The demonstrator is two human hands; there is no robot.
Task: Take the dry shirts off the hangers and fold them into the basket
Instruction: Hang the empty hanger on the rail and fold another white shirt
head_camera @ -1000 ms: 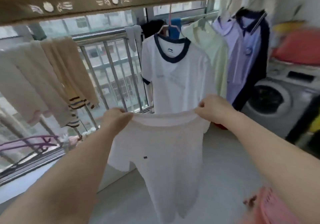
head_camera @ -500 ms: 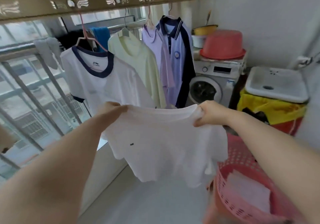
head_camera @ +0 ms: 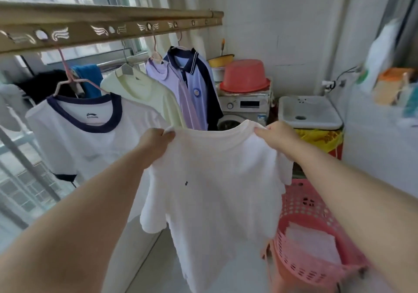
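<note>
A plain white T-shirt point(head_camera: 217, 191) hangs spread in front of me, off its hanger. My left hand point(head_camera: 156, 143) grips its left shoulder and my right hand point(head_camera: 278, 137) grips its right shoulder. A pink plastic basket point(head_camera: 300, 204) stands at the lower right with a folded white garment point(head_camera: 312, 243) inside. On the drying rail point(head_camera: 108, 28) hang several shirts on hangers: a white one with a navy collar point(head_camera: 90, 134), a pale yellow one point(head_camera: 149, 93), a lilac one point(head_camera: 181, 96) and a blue and navy polo point(head_camera: 199, 84).
A washing machine point(head_camera: 244, 109) stands behind the shirts with a red basin point(head_camera: 245, 75) upside down on it. A white sink point(head_camera: 309, 111) sits right of it over a yellow bag. Window bars run along the left. Bottles stand on a white cabinet at the right.
My view has swung right, from the window to the washing machine and basket. Both hands have kept their grip and carried the white T-shirt along, spread wider.
</note>
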